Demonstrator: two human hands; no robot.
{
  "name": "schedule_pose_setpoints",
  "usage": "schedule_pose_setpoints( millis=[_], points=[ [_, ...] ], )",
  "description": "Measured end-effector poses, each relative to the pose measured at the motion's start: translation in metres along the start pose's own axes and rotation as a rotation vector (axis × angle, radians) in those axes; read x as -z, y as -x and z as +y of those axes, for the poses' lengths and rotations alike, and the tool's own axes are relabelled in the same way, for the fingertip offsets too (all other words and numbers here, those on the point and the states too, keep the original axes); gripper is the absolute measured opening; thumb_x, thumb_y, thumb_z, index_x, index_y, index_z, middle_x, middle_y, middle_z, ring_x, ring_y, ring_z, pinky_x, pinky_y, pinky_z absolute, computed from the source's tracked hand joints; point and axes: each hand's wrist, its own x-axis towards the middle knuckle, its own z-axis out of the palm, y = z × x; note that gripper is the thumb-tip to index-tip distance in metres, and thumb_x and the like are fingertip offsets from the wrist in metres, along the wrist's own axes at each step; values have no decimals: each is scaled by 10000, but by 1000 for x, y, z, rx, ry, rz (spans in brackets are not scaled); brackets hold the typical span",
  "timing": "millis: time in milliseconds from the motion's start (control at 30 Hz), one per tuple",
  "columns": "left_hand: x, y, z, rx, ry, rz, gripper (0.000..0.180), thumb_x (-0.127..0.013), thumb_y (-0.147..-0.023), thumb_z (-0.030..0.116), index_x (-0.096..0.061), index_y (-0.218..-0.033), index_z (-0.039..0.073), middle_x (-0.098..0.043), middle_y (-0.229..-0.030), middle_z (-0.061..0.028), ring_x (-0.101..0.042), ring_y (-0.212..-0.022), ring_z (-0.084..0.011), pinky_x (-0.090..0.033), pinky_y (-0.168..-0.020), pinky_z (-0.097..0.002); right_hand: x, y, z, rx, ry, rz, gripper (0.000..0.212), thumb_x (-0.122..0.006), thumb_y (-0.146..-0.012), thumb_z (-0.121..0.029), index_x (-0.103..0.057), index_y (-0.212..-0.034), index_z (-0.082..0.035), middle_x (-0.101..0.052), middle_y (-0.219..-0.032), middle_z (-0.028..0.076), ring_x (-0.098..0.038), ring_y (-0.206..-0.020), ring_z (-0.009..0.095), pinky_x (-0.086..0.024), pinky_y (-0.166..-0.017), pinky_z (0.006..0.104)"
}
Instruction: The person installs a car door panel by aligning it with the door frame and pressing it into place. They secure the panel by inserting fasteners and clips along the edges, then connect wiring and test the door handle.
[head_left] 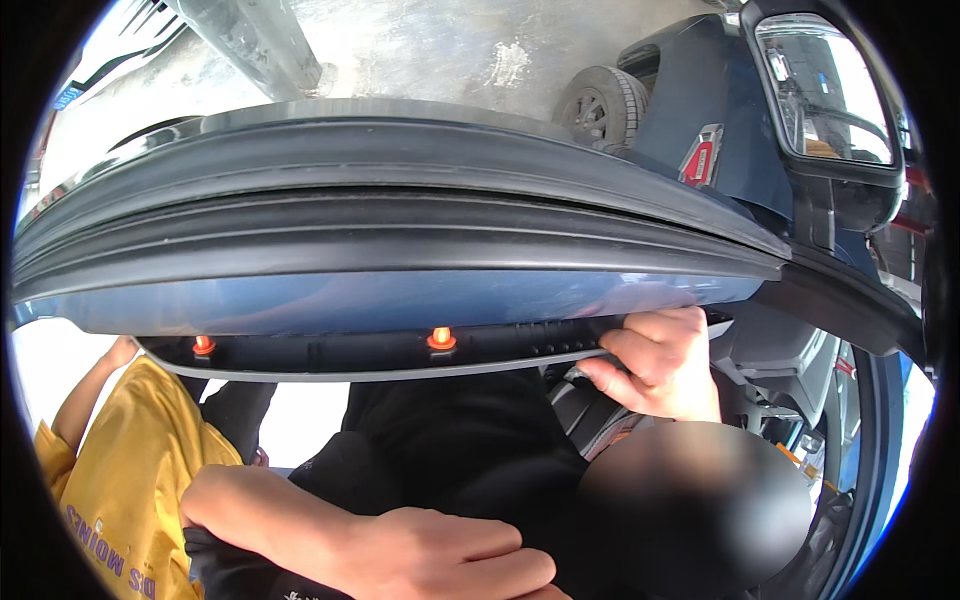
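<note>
Head view: the work is judged mid-job. A black trim panel (370,353) with a grey rim is stood off the blue door (400,300); its inner face is left exposed along the upper edge. Two orange clips, a left clip (204,346) and a middle clip (441,341), are carried on the panel, tips pointed at the door. Neither looks seated, though tip contact cannot be confirmed. Done so far: panel lined up roughly along the door, held near both ends. Left open: the gap, and both clips unengaged. Lower edge is hidden, so attachment there cannot be judged.

Fingers vs panel: the right end is held by the right hand (662,362), well to the right of the middle clip. The rim appears pinched, thumb on the outer side, curled fingers over the inner side; exact contact is partly covered. The left hand (455,553) is held apart from the panel, low in view, back up, fingers bent and close together; palm hidden, so whether anything is gripped cannot be told. The panel's far left end is reached by a co-worker's hand (122,352), yellow sleeve; its grip is too small to read.
</note>
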Motion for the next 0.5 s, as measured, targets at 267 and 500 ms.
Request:
schedule_pose_setpoints(
  millis=[267,500],
  points=[
    [2,-1,2,10,15,38,78,-660,-715,18,-637,-724,92,-303,-574,58,-310,-464,-74,-211,-392,-208,-3,-1,-1,-11,-2,41,319,-776,-687,-345,-631,-639,-64,-434,-498,15,-477,-408,206,-364,-403,315],
    [0,-5,4,57,-10,112,136,-668,-714,1,-676,-817,89,-297,-569,61,-310,-468,-71,-214,-390,-206,-1,-2,0,10,-4,30,311,-783,-679,-332,-631,-647,-63,-442,-501,19,-479,-410,211,-365,-404,314]
  ],
)
